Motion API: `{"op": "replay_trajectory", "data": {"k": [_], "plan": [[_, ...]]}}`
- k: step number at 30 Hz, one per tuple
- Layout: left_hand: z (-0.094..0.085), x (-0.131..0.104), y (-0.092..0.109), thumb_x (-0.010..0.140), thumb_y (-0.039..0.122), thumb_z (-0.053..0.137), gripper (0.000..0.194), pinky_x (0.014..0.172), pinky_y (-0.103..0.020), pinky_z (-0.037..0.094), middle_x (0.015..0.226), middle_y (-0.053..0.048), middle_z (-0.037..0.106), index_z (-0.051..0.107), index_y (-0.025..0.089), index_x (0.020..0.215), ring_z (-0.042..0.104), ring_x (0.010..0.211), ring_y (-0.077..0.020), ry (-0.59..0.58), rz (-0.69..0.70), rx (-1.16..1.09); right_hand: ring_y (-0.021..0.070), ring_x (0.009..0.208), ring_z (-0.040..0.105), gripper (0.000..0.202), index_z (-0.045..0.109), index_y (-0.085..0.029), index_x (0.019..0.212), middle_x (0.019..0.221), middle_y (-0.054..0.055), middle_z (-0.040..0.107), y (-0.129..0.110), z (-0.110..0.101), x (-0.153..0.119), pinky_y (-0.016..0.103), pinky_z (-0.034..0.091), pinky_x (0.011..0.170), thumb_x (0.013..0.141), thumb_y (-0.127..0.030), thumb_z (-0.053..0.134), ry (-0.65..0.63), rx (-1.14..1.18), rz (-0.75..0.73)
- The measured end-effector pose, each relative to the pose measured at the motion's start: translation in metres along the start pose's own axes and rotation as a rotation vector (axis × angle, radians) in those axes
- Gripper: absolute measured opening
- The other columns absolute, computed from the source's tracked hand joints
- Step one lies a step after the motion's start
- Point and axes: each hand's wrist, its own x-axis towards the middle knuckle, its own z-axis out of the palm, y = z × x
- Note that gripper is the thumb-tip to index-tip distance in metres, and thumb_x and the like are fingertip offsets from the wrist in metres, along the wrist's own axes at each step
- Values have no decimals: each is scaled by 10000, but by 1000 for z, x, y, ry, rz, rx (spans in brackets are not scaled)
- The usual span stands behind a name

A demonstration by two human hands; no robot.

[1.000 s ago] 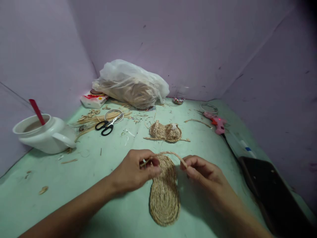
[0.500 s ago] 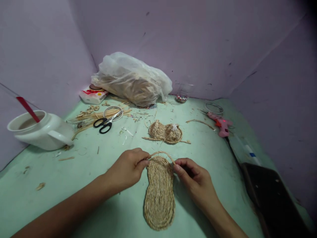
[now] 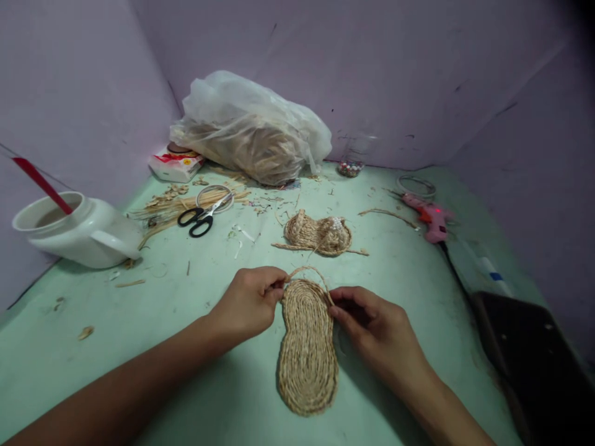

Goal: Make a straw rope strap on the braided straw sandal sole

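The left hand (image 3: 250, 303) pinches the left part of the braided cord (image 3: 307, 268) between thumb and fingers; the right hand (image 3: 380, 322) pinches its right part. The cord arches around the far end of the coiled mat (image 3: 307, 350), which lies flat on the counter (image 3: 209, 396). A woven piece (image 3: 318, 234) lies beyond.

i count 1 woven sole (image 3: 308, 353) w/ my 2 hands at its far end, l hand (image 3: 251, 303) + r hand (image 3: 383, 328), 1 cord (image 3: 305, 269) btwn. beyond the sole: 1 smaller woven pc (image 3: 318, 233), 1 plastic bag (image 3: 255, 133), 1 jar (image 3: 351, 167). l of it: 1 pr scissors (image 3: 201, 222), 1 white pot (image 3: 95, 232), 1 red stick (image 3: 43, 186), 1 red-white pack (image 3: 176, 166). r of it: 1 glue gun (image 3: 434, 218), 1 dark flat case (image 3: 525, 347). 2 thin rings (image 3: 413, 177), 1 ea side.
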Motion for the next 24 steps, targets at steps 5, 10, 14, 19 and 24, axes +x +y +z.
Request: {"op": "replay_trajectory", "data": {"k": [5,10,14,19,24], "plan": [[8,-3,-1,720,134,521,122,502,-194,403,606,18,596,634,166,754,524,547,-95,80,-57,-168,177,689,627,134,645,-165,828,772,58,682,-3,4,1,309,502,656,719,-224,597,45,98,61],[13,-4,4,710,151,532,124,503,-195,448,622,6,623,654,164,731,562,569,-109,114,-128,-309,163,673,612,129,642,-151,775,744,53,671,-4,4,2,299,493,659,666,-220,640,138,252,111],[15,-4,8,685,150,549,113,506,-197,465,631,1,635,655,154,724,577,575,-113,165,-176,-387,154,635,594,141,650,-146,734,705,48,668,-3,4,4,291,476,624,621,-230,669,152,313,160],[15,-5,9,667,142,543,127,521,-223,476,627,-9,647,662,148,709,575,558,-122,160,-164,-365,167,623,600,143,655,-138,722,694,63,673,-4,3,3,304,477,619,611,-229,659,156,252,198],[13,-5,8,677,138,531,145,564,-250,470,648,-16,658,669,154,720,590,607,-144,127,-115,-207,193,636,613,118,669,-177,737,697,53,682,-4,-1,-3,315,464,606,664,-256,622,160,-64,100]]}}
